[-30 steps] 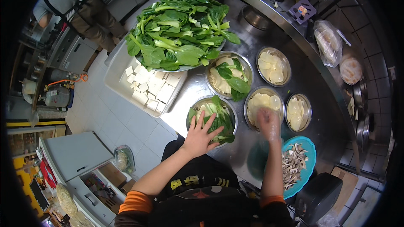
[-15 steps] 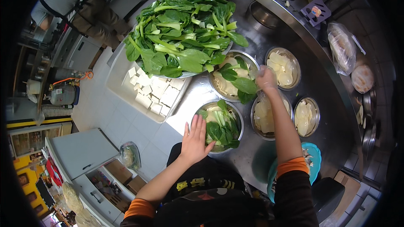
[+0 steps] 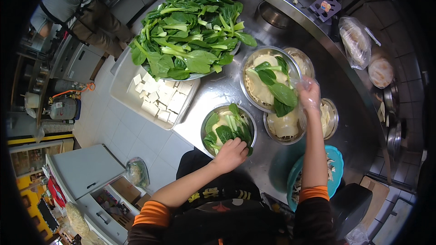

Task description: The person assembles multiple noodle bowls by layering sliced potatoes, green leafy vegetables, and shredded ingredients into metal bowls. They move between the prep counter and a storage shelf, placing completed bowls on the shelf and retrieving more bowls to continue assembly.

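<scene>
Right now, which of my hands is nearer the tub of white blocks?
Left. Your left hand touches greens in a metal bowl, right of the tub and closer to you; your right hand is farther right, at another bowl's rim.

Dark sleeves (image 3: 315, 218) end in wide bright orange cuffs (image 3: 152, 213). The black clothing (image 3: 218, 227) over the torso bears yellow lettering (image 3: 211, 192) and a red print (image 3: 221, 206); a clear glove (image 3: 310, 101) covers the right hand (image 3: 309, 94).

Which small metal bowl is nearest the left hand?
The bowl topped with leafy greens, closest to the person: the left hand is at its near edge. The other greens-topped bowl sits farther out, by the right hand.
</scene>
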### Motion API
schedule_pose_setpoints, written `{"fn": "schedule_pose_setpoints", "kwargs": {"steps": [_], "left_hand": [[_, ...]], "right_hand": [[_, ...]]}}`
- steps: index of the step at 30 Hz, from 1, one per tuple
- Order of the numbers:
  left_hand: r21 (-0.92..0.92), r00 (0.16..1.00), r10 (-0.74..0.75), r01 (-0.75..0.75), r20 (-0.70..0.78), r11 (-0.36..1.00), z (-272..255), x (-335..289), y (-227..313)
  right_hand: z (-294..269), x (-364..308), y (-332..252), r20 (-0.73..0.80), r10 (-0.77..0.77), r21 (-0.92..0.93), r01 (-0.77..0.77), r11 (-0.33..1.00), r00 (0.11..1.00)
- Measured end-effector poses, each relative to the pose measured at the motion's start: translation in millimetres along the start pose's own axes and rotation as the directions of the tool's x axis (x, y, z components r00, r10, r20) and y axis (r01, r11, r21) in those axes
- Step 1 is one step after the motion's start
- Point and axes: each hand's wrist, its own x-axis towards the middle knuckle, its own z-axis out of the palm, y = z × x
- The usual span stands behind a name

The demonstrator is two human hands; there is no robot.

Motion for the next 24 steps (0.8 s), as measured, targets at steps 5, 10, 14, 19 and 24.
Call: {"fn": "schedule_pose_setpoints", "kwargs": {"steps": [5,10,14,19,24], "left_hand": [[-0.503,0.828,-0.403,0.176,-0.389,0.846,-5,-3,1],[-0.880,0.511,-0.850,0.453,0.128,0.140,-38,7,-49],[-0.395,0.641,-0.762,0.678,-0.095,0.620,-66,-32,-66],[-0.314,0.636,-0.728,0.658,-0.255,0.685,-82,-55,-53],[-0.240,0.653,-0.592,0.551,-0.472,0.799,-84,-25,-31]], "right_hand": [[-38,-33,-1,-0.005,0.074,0.219,-0.071,0.973,0.997],[-56,-58,-10,0.081,0.137,0.305,-0.155,0.940,0.987],[-59,-82,-21,0.134,0.065,0.282,-0.101,0.954,0.989],[-55,-113,-34,0.247,0.059,0.289,-0.131,0.948,0.967],[-55,-136,-47,0.269,0.071,0.236,-0.137,0.962,0.961]]}}
